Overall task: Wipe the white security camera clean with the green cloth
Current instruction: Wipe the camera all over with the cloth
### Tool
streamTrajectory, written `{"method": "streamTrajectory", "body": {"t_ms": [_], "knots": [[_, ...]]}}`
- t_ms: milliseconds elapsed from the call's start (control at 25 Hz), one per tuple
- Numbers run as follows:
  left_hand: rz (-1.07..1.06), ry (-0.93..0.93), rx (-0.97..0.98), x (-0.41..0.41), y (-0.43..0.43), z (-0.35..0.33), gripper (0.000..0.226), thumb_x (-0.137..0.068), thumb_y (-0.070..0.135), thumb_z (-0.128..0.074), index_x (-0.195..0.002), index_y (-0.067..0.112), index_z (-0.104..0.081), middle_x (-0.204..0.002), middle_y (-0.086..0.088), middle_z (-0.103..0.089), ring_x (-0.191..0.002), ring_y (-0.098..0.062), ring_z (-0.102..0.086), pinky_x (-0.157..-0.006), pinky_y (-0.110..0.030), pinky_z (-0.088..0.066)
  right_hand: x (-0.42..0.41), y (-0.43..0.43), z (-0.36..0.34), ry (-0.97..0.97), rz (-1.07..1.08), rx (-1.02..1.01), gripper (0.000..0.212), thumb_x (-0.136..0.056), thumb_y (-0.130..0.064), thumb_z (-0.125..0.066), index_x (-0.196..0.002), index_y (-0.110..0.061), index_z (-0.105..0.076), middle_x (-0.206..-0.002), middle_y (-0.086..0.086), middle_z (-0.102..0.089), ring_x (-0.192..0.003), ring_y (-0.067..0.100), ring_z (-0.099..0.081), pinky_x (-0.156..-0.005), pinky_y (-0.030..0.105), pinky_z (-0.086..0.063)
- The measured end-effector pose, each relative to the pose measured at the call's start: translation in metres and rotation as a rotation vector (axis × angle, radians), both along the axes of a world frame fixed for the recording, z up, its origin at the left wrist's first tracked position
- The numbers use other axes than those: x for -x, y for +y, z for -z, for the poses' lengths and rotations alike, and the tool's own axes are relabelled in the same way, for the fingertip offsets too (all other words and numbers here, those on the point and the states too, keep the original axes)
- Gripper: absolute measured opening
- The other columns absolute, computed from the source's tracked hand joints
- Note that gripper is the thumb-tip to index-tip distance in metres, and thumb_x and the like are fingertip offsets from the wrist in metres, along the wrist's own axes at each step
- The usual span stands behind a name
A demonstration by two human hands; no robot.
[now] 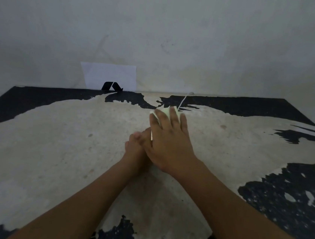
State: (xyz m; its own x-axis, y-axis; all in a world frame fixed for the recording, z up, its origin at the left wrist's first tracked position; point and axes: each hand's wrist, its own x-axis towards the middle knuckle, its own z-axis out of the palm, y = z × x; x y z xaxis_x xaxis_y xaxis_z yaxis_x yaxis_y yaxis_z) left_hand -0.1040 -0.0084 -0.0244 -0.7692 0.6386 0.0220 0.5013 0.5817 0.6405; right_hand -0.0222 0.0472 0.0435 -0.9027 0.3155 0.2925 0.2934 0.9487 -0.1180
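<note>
My right hand (167, 140) lies flat over a pale green cloth (163, 113), whose edge shows between and beyond the fingers. The white security camera sits under the cloth and hand, so only a thin white sliver (152, 135) shows by the thumb. A white cable (183, 100) runs from it toward the wall. My left hand (136, 146) is tucked under and beside the right hand, fingers curled against the covered camera's near side.
The work surface is a worn table (71, 148), pale where the black coating (291, 193) has peeled. A white sheet of paper (108, 76) with a black mark leans on the wall at the back left.
</note>
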Motion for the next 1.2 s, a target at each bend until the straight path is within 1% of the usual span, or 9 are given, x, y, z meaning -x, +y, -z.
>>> {"method": "streamTrajectory", "body": {"t_ms": [160, 280, 400, 560, 720, 840, 920, 1000, 1200], "knots": [[-0.078, 0.123, 0.206, -0.008, 0.008, -0.017, 0.064, -0.081, 0.059, -0.046, -0.133, 0.024, -0.034, -0.138, -0.01, -0.046, -0.125, -0.036, -0.04, -0.103, -0.053, -0.032, 0.026, 0.017, -0.011, -0.078, -0.077, -0.001, 0.079, -0.088, -0.064, -0.005, -0.122, -0.017, -0.059, -0.141, 0.006, -0.049, -0.136, 0.03, -0.033, -0.115, 0.048, -0.02], [-0.025, 0.039, 0.192, -0.005, 0.001, -0.017, 0.075, -0.074, 0.059, -0.06, -0.137, 0.03, -0.029, -0.143, -0.004, -0.044, -0.128, -0.034, -0.037, -0.104, -0.048, -0.031, 0.029, 0.035, -0.011, 0.024, 0.041, 0.375, 0.068, -0.09, -0.063, -0.013, -0.121, -0.02, -0.057, -0.127, 0.01, -0.059, -0.119, 0.027, -0.052, -0.101, 0.042, -0.04], [-0.037, 0.051, 0.165, -0.006, 0.002, -0.016, 0.077, -0.073, 0.058, -0.062, -0.137, 0.029, -0.029, -0.141, -0.004, -0.047, -0.123, -0.031, -0.04, -0.101, -0.044, -0.033, 0.008, 0.035, 0.0, 0.156, 0.138, 0.674, 0.062, -0.091, -0.058, -0.031, -0.139, -0.018, -0.037, -0.14, 0.011, -0.049, -0.125, 0.027, -0.049, -0.102, 0.039, -0.039], [-0.04, 0.052, 0.045, -0.005, -0.002, -0.015, 0.076, -0.072, 0.059, -0.062, -0.135, 0.03, -0.031, -0.135, -0.003, -0.051, -0.115, -0.03, -0.041, -0.094, -0.042, -0.033, -0.026, 0.022, 0.013, 0.176, 0.171, 0.7, 0.067, -0.092, -0.04, -0.049, -0.147, -0.015, -0.02, -0.148, 0.012, -0.04, -0.132, 0.027, -0.042, -0.105, 0.034, -0.035], [-0.006, 0.033, 0.013, -0.007, -0.004, -0.014, 0.067, -0.072, 0.052, -0.064, -0.128, 0.033, -0.034, -0.125, -0.002, -0.055, -0.11, -0.031, -0.042, -0.083, -0.037, -0.029, -0.051, 0.026, 0.018, 0.235, 0.166, 0.641, 0.047, -0.089, -0.01, -0.051, -0.136, -0.014, -0.045, -0.136, 0.009, -0.056, -0.121, 0.023, -0.053, -0.096, 0.023, -0.037], [-0.039, 0.039, 0.02, -0.008, -0.015, -0.017, 0.057, -0.083, 0.033, -0.055, -0.134, 0.031, -0.029, -0.137, -0.007, -0.044, -0.126, -0.036, -0.036, -0.097, -0.045, -0.032, -0.066, 0.028, 0.017, 0.318, 0.138, 0.815, 0.031, -0.09, -0.009, -0.051, -0.116, -0.023, -0.059, -0.114, 0.002, -0.064, -0.099, 0.014, -0.06, -0.079, 0.021, -0.044], [-0.116, -0.051, -0.175, -0.017, -0.03, -0.022, 0.05, -0.089, 0.023, -0.048, -0.136, 0.028, -0.032, -0.138, -0.009, -0.039, -0.126, -0.032, -0.039, -0.102, -0.045, -0.037, -0.071, 0.028, 0.016, 0.38, 0.101, 1.012, 0.021, -0.091, -0.014, -0.053, -0.101, -0.032, -0.059, -0.099, -0.006, -0.064, -0.086, 0.006, -0.058, -0.068, 0.02, -0.044], [-0.154, -0.266, -0.443, -0.033, -0.042, -0.032, 0.029, -0.093, 0.031, -0.043, -0.122, 0.025, -0.047, -0.121, -0.007, -0.051, -0.105, -0.019, -0.052, -0.084, -0.032, -0.046, -0.072, 0.027, 0.018, 0.387, 0.063, 1.123, 0.018, -0.091, -0.018, -0.055, -0.099, -0.034, -0.057, -0.095, -0.009, -0.062, -0.083, 0.007, -0.057, -0.065, 0.019, -0.045], [0.014, -0.585, -0.475, -0.046, -0.052, -0.041, 0.019, -0.088, 0.028, -0.057, -0.092, 0.011, -0.066, -0.09, -0.008, -0.071, -0.078, -0.015, -0.066, -0.06, -0.021, -0.052, -0.066, 0.021, 0.021, 0.243, -0.002, 1.12, 0.022, -0.088, -0.03, -0.06, -0.109, -0.029, -0.054, -0.102, -0.004, -0.062, -0.088, 0.014, -0.062, -0.066, 0.022, -0.05]]}}
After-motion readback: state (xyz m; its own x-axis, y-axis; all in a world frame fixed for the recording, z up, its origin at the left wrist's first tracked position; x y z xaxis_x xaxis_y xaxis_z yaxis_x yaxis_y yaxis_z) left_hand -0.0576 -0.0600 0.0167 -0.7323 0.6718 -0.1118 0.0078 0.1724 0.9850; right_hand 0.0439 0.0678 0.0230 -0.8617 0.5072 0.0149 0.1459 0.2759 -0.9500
